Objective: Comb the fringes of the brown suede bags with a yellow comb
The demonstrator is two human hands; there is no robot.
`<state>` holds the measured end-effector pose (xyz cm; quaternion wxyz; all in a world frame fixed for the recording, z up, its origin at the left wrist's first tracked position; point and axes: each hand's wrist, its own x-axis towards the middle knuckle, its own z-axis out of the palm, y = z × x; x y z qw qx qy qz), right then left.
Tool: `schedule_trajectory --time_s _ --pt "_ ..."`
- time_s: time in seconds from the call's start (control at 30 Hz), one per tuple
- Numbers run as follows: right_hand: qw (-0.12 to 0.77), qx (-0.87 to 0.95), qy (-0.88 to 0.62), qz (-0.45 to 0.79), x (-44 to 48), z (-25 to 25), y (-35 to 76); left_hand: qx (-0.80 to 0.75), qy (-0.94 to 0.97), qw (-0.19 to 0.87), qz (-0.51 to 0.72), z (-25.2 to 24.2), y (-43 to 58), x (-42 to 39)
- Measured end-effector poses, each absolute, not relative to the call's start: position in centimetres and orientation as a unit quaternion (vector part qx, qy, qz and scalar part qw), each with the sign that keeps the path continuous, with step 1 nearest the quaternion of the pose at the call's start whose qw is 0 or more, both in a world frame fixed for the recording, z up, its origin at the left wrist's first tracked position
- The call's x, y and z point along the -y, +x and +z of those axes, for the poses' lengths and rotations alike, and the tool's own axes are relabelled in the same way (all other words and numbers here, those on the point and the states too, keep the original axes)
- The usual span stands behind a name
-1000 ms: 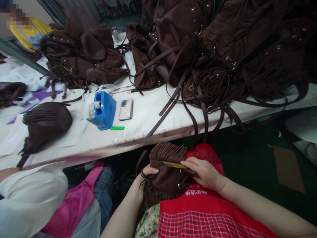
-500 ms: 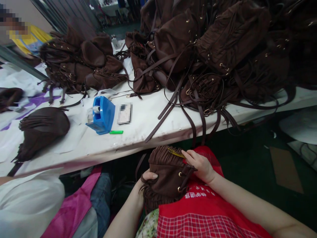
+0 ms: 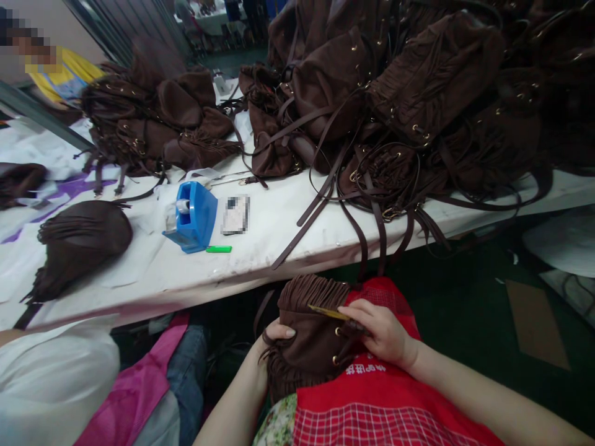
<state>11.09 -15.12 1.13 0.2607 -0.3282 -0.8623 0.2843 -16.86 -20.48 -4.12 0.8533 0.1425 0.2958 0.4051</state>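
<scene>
A dark brown fringed bag with brass-coloured eyelets rests on my lap, over a red apron. My left hand grips its left side, thumb on the front and fingers hidden behind. In my right hand is a slim yellow tool with a narrow tip pointing left. The tool lies over the bag's front, just below the upper fringe. Its exact kind is hard to make out, and my fingers cover its other end.
Brown bags with trailing straps are heaped on the white-covered table. A blue tape dispenser, a green stick-like item and another fringed bag lie to the left. A person in white sits close on my left.
My right hand has moved slightly down and right. The yellow tool has come off the upper fringe and now points left over the smooth front. My left hand keeps its hold.
</scene>
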Motion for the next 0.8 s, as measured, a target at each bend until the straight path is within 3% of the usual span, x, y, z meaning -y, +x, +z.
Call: schedule_trajectory --time_s 0.17,0.3,0.4,0.57,0.7,0.8 --pt "0.188 0.861 -0.453 0.137 13.6 -2.0 12.2 -0.292 0.153 0.857 0.396 -4.6 -17.2 20.6" --pt "0.228 0.789 -0.564 0.084 10.2 -2.4 14.1 -0.311 0.187 0.858 0.364 -5.3 -17.7 19.6" --pt "0.258 0.828 -0.475 0.146 9.3 0.6 13.1 -0.334 0.234 0.854 0.322 -5.1 -17.4 17.8" --pt "0.171 0.914 -0.309 0.200 11.0 6.1 8.2 -0.325 0.348 0.835 0.278 -3.4 -16.2 15.4" --pt "0.167 0.935 -0.299 0.091 11.5 3.8 6.8 -0.402 0.417 0.770 0.268 -1.8 -16.6 15.6" --pt "0.268 0.933 -0.238 -0.018 8.4 -0.5 6.7 -0.445 0.474 0.707 0.279 -0.6 -17.6 15.6"
